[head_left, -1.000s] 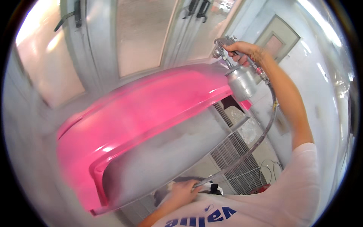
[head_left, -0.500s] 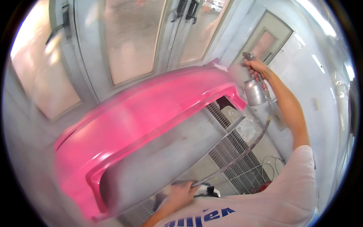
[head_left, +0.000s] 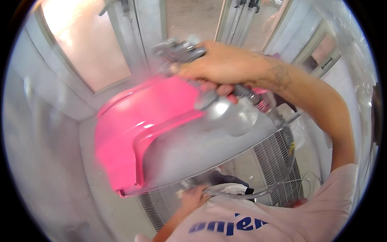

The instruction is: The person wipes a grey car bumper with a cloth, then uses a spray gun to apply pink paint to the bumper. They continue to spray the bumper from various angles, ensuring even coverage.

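Observation:
A glossy pink car bumper [head_left: 117,149] lies across the middle, over a grey stand surface [head_left: 185,149]. My right hand [head_left: 217,66] is closed on a metal spray gun [head_left: 179,52], held high above the bumper, with a silver cup [head_left: 236,115] hanging beneath and partly hiding the bumper. The gun is blurred by motion. From it a grey air hose [head_left: 286,165] loops down to my left hand [head_left: 194,197], whose fingers are wrapped round it low in front of my body.
Glazed booth doors [head_left: 84,44] stand behind the bumper, and a smaller door [head_left: 322,50] is at upper right. Metal floor grates [head_left: 274,163] run below the stand, with thin lines and a small red object [head_left: 298,203] at lower right. Plastic sheeting [head_left: 365,113] hangs along the right.
My right hand and spray gun have swung leftward and nearer, now over the bumper's middle. The view has shifted, so the bumper appears farther right. My left hand still holds the hose.

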Available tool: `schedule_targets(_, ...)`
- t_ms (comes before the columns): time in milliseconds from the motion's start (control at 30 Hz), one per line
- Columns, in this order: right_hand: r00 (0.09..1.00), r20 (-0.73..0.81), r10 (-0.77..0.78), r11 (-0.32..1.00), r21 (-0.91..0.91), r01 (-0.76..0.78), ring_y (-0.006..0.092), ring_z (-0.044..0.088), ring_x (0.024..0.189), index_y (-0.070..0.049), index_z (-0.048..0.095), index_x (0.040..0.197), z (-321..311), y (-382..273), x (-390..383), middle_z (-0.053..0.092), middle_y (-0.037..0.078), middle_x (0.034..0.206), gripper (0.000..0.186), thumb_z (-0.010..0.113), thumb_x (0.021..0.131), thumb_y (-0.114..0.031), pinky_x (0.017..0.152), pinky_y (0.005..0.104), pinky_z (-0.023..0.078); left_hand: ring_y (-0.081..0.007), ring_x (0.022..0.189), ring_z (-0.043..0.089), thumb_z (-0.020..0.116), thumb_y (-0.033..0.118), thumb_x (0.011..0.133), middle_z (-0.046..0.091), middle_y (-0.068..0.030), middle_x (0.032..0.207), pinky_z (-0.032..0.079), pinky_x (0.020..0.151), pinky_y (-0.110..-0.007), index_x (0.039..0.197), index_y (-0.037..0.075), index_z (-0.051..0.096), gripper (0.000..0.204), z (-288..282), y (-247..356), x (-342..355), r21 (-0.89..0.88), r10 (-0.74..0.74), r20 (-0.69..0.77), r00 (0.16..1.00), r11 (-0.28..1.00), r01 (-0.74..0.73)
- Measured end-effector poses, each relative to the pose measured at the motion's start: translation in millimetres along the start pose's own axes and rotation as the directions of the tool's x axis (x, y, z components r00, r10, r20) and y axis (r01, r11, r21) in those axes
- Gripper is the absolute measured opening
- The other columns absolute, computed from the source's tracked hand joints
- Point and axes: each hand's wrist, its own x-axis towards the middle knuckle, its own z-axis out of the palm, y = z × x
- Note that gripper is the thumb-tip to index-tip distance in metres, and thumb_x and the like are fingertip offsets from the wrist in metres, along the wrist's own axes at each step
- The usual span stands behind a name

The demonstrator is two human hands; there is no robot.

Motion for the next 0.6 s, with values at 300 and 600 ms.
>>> schedule_targets(300, 0.994, 0.052, 0.1, 0.99, 0.097, -0.105, 0.0043, 0.035, 0.034, -0.01, 0.051, 0.073, 31.1, 55.2, -23.5, 0.046, -0.002, 0.054, 0.044, 0.061, 0.099, -0.044, 0.03, 0.0267, 0.037, -0.025, 0.064, 0.069, 0.079, 0.027, 0.078, 0.072, -0.0049, 0.081, 0.054, 0.058, -0.039, 0.102, 0.012, 0.065, 0.031, 19.0, -28.0, -46.1, 0.027, 0.048, 0.002, 0.999, 0.998, -0.048)
schedule_targets(600, 0.858, -0.326, 0.397, 0.913, 0.235, -0.333, 0.002, 0.034, 0.037, -0.015, 0.048, 0.077, -126.6, 204.8, -82.0, 0.043, -0.005, 0.059, 0.046, 0.059, 0.099, -0.054, 0.032, 0.0249, 0.031, -0.0308, 0.059, 0.068, 0.076, 0.033, 0.087, 0.068, -0.0088, 0.068, 0.053, 0.055, -0.042, 0.099, 0.011, 0.068, 0.027, 55.9, 1.7, 24.1, -0.086, 0.157, 0.103, 0.982, 0.985, -0.149)
